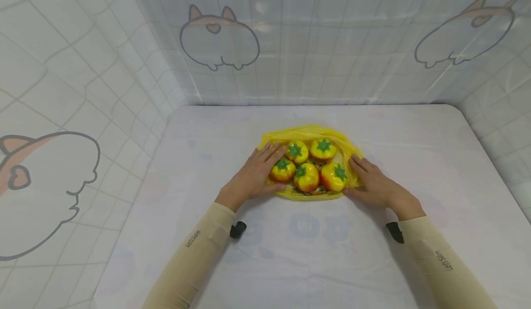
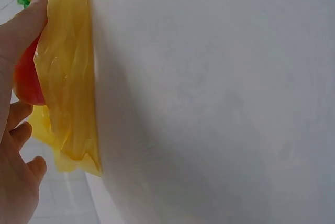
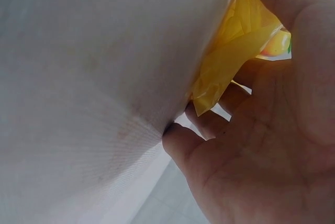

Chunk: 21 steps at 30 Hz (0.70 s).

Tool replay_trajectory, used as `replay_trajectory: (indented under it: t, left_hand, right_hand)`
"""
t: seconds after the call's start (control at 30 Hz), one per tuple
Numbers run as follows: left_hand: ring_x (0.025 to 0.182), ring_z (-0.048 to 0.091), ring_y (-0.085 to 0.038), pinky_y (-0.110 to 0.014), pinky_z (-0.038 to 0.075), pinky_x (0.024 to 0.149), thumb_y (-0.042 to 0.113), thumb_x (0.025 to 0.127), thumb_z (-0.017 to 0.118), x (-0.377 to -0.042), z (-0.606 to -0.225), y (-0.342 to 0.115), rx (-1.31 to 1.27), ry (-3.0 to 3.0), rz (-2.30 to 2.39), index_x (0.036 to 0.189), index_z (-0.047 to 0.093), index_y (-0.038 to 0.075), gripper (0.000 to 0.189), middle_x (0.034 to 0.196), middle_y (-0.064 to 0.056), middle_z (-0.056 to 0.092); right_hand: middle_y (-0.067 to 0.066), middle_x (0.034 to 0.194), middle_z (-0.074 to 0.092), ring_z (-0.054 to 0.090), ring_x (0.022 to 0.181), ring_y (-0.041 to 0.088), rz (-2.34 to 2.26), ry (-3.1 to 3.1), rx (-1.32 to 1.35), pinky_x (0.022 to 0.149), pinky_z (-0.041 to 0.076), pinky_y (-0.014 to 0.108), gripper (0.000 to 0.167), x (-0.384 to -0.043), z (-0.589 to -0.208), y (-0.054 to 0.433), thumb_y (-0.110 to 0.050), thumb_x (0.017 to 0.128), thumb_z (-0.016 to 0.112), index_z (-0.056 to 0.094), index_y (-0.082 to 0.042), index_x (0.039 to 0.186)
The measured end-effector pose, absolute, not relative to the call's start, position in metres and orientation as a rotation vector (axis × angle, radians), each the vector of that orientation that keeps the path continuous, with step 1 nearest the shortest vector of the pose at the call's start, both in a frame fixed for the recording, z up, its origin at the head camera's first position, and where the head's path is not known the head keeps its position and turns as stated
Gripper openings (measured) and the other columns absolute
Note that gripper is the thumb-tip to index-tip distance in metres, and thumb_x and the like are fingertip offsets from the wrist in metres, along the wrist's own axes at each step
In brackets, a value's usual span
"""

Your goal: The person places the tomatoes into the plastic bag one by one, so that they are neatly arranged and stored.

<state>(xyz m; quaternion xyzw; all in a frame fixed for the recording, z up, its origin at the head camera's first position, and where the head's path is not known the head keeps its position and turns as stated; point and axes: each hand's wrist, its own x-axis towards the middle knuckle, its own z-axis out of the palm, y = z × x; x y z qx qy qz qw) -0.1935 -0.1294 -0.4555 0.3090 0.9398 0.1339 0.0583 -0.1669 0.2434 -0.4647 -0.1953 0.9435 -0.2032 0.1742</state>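
Note:
Several glossy yellow-red toy tomatoes [image 1: 307, 177] with green leafy tops sit together in a yellow plastic bag [image 1: 311, 197], its sides low and crumpled around them. My left hand [image 1: 258, 173] lies over the bag's left side, fingers extended across the leftmost tomato [image 1: 283, 170] and thumb at the near edge. In the left wrist view, that thumb touches a tomato [image 2: 29, 82] above the bag's yellow film [image 2: 70, 72]. On the opposite side my right hand [image 1: 375, 184] rests with spread fingers against the bag's right edge. Its fingertips touch the yellow film [image 3: 230, 62] and the tabletop.
A pale printed cloth covers the table [image 1: 298, 263]. White tiled-pattern curtains [image 1: 332, 41] with cartoon animals hang behind and at both sides. Black straps or mounts [image 1: 238, 230] show at the wrists, beside beige sleeves [image 1: 195, 258].

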Motion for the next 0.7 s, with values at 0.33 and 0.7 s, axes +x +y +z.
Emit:
replay_trajectory:
  t: [0.33,0.7]
  left_hand:
    - [0.16,0.006,-0.032,-0.063,0.01,0.125,0.071,0.09,0.063,-0.195,-0.453,-0.133,0.942,2.865,0.415,0.167,0.013,0.023,0.104,0.173,-0.007,0.01]
    - [0.16,0.0,-0.029,-0.063,0.001,0.125,0.074,0.099,0.037,-0.198,-0.438,-0.147,0.868,2.862,0.457,0.167,0.014,0.027,0.085,0.173,-0.003,0.009]
  right_hand:
    - [0.025,0.17,0.011,0.012,0.152,0.053,-0.565,2.675,-0.54,0.119,0.019,0.069,0.096,-0.171,-0.463,0.245,-0.056,0.099,0.062,0.019,0.002,0.162]
    - [0.025,0.17,0.009,0.011,0.152,0.053,-0.571,2.631,-0.591,0.12,0.017,0.069,0.098,-0.184,-0.458,0.24,-0.056,0.098,0.062,0.016,0.001,0.163]
